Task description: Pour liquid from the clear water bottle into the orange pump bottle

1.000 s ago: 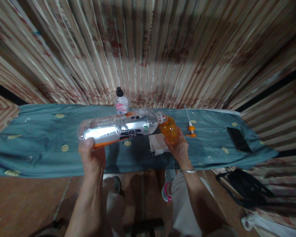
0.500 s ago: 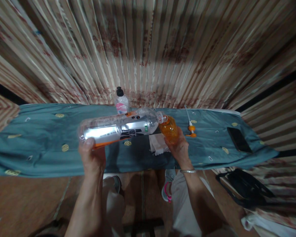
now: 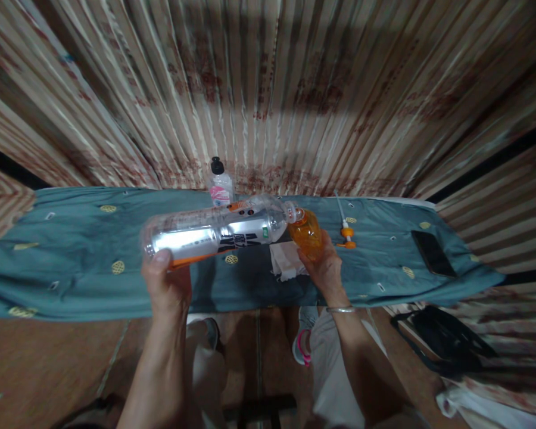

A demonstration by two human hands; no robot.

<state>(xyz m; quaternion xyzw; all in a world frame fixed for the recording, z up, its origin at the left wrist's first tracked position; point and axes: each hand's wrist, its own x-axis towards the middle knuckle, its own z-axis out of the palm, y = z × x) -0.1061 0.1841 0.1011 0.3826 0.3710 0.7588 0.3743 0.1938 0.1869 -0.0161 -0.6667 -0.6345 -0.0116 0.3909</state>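
My left hand [image 3: 166, 280] is closed around the bottom end of a large clear plastic bottle [image 3: 214, 232] with a silver and black label. I hold it tipped on its side above the table, its mouth pointing right. My right hand [image 3: 325, 265] grips a small orange bottle [image 3: 306, 233] standing on the teal cloth. The big bottle's mouth meets the top of the orange bottle. A crumpled white cloth [image 3: 286, 262] lies just left of my right hand.
The table is covered by a teal cloth [image 3: 71, 262] with yellow dots. A small clear bottle with a black cap [image 3: 219, 185] stands at the back. An orange pump head [image 3: 346, 231] lies right of the orange bottle, a black phone [image 3: 432, 253] farther right. A black bag [image 3: 446, 342] lies on the floor.
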